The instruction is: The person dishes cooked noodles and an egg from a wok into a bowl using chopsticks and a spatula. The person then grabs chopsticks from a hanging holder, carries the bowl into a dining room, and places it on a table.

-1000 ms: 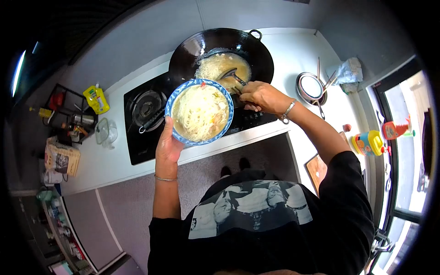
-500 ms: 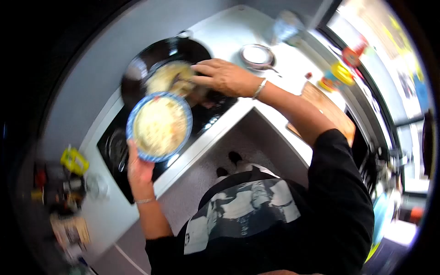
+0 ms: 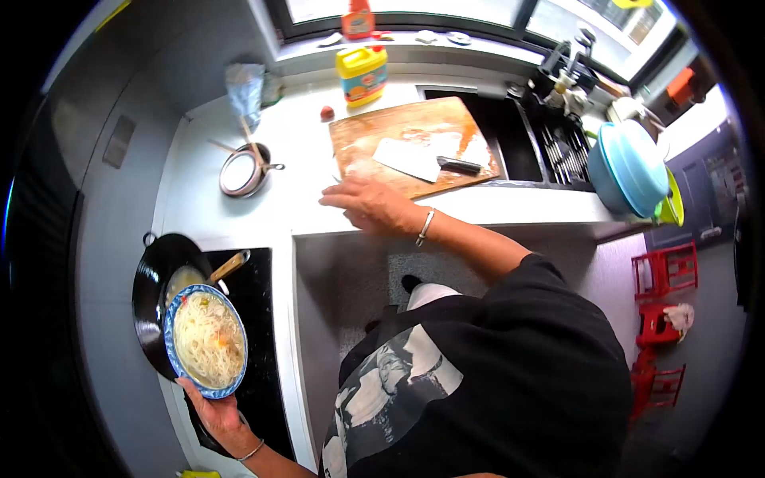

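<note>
My left hand [image 3: 219, 418] grips a blue-and-white bowl [image 3: 217, 393] from below at its near rim. Pale noodles [image 3: 209, 338] in broth fill it, with a few orange and green bits. The bowl partly covers a black wok [image 3: 150, 299] on the dark cooktop [image 3: 267, 350]. From the wok sticks out a wooden handle [image 3: 229, 267], its far end hidden. My right hand [image 3: 370, 205] is empty, fingers stretched out, over the counter's front edge. Just beyond it lies a wooden cutting board [image 3: 358, 139] with a cleaver [image 3: 408, 159] on it.
A small pan [image 3: 241, 174] with chopsticks stands at the back left of the counter [image 3: 299, 203]. Behind the board are a yellow jug [image 3: 362, 76] and a small red item [image 3: 327, 113]. The sink [image 3: 518, 147] and a blue basin [image 3: 629, 167] lie to the right.
The view has swung right. My right hand has moved from over the wok to the counter by the cutting board. My left hand still holds the bowl.
</note>
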### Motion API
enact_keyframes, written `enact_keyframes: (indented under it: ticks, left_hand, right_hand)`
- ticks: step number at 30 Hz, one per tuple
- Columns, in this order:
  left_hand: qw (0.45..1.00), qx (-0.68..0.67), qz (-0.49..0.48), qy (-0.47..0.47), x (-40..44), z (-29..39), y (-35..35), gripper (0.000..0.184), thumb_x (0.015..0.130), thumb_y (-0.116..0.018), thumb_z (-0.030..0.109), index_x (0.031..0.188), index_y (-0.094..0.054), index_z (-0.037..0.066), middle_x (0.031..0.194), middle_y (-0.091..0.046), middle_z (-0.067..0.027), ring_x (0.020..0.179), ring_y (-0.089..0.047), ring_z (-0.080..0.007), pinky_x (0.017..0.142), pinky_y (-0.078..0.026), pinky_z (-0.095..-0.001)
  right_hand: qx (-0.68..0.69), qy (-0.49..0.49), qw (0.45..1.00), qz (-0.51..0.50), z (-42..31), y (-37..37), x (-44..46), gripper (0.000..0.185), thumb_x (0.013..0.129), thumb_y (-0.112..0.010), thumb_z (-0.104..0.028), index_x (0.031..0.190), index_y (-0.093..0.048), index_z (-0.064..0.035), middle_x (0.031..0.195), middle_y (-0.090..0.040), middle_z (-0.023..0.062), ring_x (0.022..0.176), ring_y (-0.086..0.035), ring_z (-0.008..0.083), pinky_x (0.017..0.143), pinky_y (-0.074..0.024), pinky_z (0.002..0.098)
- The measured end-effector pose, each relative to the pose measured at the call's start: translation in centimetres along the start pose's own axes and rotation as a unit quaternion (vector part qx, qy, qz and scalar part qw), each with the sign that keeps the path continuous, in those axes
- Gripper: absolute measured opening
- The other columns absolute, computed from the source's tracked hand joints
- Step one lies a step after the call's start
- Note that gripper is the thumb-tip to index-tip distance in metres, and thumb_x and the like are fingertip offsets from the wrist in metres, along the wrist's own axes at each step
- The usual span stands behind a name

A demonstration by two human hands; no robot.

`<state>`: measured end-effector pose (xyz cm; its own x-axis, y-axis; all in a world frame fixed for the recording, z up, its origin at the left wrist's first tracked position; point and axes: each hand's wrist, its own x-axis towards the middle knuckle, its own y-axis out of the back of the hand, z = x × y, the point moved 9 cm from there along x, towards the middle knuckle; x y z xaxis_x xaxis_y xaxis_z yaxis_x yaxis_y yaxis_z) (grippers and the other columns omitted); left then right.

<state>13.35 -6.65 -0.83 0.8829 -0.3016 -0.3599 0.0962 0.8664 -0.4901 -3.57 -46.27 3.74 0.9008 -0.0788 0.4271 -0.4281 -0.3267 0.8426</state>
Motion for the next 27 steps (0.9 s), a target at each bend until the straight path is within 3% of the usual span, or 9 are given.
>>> enact_keyframes:
  ticks: [4,6,9,12,15,17,20,24,27]
  left_hand:
    - [0.999,0.022,-0.033,0.023,1.3,-0.2,-2.7,0.070,0.084,-0.058,0.049,0.135,-0.038,0.006,0.137,-0.043,-0.0087,0.123,-0.044,-0.0257,0.100,-0.041,-0.0419]
    - [0.998,0.042,-0.041,0.027,-1.6,0.0,-6.3,0.070,0.084,-0.058,0.050,0.135,-0.037,0.006,0.137,-0.044,-0.0082,0.123,-0.044,-0.0255,0.101,-0.040,-0.0415]
    - [0.997,0.030,-0.060,0.049,-5.7,-2.4,-12.7,0.068,0.084,-0.059,0.047,0.135,-0.038,0.007,0.137,-0.044,-0.0074,0.122,-0.045,-0.0251,0.100,-0.041,-0.0416]
    - [0.991,0.024,-0.123,0.056,-6.0,-7.9,-19.3,0.066,0.086,-0.057,0.046,0.136,-0.037,0.009,0.138,-0.043,-0.0069,0.123,-0.044,-0.0251,0.102,-0.039,-0.0417]
    - [0.988,0.024,-0.121,0.096,-7.4,-13.0,-24.3,0.066,0.086,-0.056,0.047,0.136,-0.038,0.009,0.137,-0.044,-0.0064,0.124,-0.044,-0.0248,0.102,-0.038,-0.0414]
    - [0.985,0.023,-0.130,0.114,-7.6,-16.4,-26.9,0.066,0.085,-0.056,0.049,0.135,-0.040,0.009,0.136,-0.045,-0.0061,0.122,-0.046,-0.0243,0.100,-0.040,-0.0410]
    - [0.980,0.036,-0.156,0.122,-9.0,-20.7,-32.6,0.066,0.084,-0.058,0.050,0.133,-0.042,0.008,0.134,-0.048,-0.0073,0.121,-0.047,-0.0249,0.098,-0.042,-0.0417]
    - [0.970,0.023,-0.188,0.154,-10.5,-25.0,-38.7,0.065,0.085,-0.058,0.048,0.132,-0.041,0.006,0.135,-0.046,-0.0094,0.122,-0.046,-0.0263,0.100,-0.041,-0.0440]
    - [0.961,-0.007,-0.211,0.181,-10.7,-28.0,-42.4,0.063,0.088,-0.054,0.045,0.135,-0.038,0.005,0.136,-0.044,-0.0108,0.123,-0.044,-0.0267,0.102,-0.038,-0.0451]
  right_hand:
    - [0.033,-0.105,0.989,0.099,7.6,3.2,-5.1,0.043,0.079,-0.062,-0.001,0.120,-0.052,-0.0101,0.119,-0.055,0.0119,0.106,-0.054,0.0256,0.092,-0.0468,0.0341]
    - [0.117,-0.215,0.951,0.186,12.6,8.8,-10.7,0.029,0.084,-0.059,-0.004,0.113,-0.057,-0.0074,0.105,-0.061,0.0077,0.092,-0.060,0.0186,0.079,-0.0519,0.0282]
    - [0.316,-0.381,0.747,0.444,22.5,16.7,-23.1,0.008,0.088,-0.057,-0.012,0.092,-0.057,-0.0046,0.084,-0.064,0.0068,0.076,-0.063,0.0121,0.064,-0.0527,0.0247]
    - [0.266,-0.468,0.647,0.540,32.2,19.7,-34.5,0.008,0.085,-0.058,-0.006,0.093,-0.056,-0.0048,0.084,-0.063,0.0070,0.072,-0.061,0.0119,0.059,-0.0519,0.0232]
    - [-0.045,-0.493,0.713,0.496,39.3,27.6,-42.8,0.010,0.079,-0.062,-0.007,0.089,-0.059,-0.0037,0.078,-0.062,0.0049,0.069,-0.059,0.0108,0.054,-0.0481,0.0249]
    - [-0.119,-0.480,0.699,0.516,43.4,32.1,-46.0,0.019,0.077,-0.065,-0.012,0.093,-0.060,-0.0019,0.083,-0.065,0.0099,0.074,-0.062,0.0192,0.067,-0.0505,0.0300]
    - [-0.177,-0.555,0.681,0.444,54.7,34.5,-50.6,0.051,0.074,-0.067,-0.032,0.109,-0.054,0.0025,0.108,-0.058,0.0240,0.103,-0.056,0.0366,0.090,-0.0435,0.0406]
    - [-0.151,-0.639,0.679,0.329,60.7,39.1,-51.5,0.068,0.072,-0.066,-0.042,0.118,-0.049,0.0044,0.118,-0.054,0.0264,0.110,-0.052,0.0389,0.094,-0.0423,0.0414]
    - [-0.242,-0.613,0.705,0.261,62.3,39.9,-48.1,0.058,0.074,-0.066,-0.042,0.119,-0.050,-0.0076,0.121,-0.052,0.0238,0.106,-0.055,0.0372,0.090,-0.0454,0.0431]
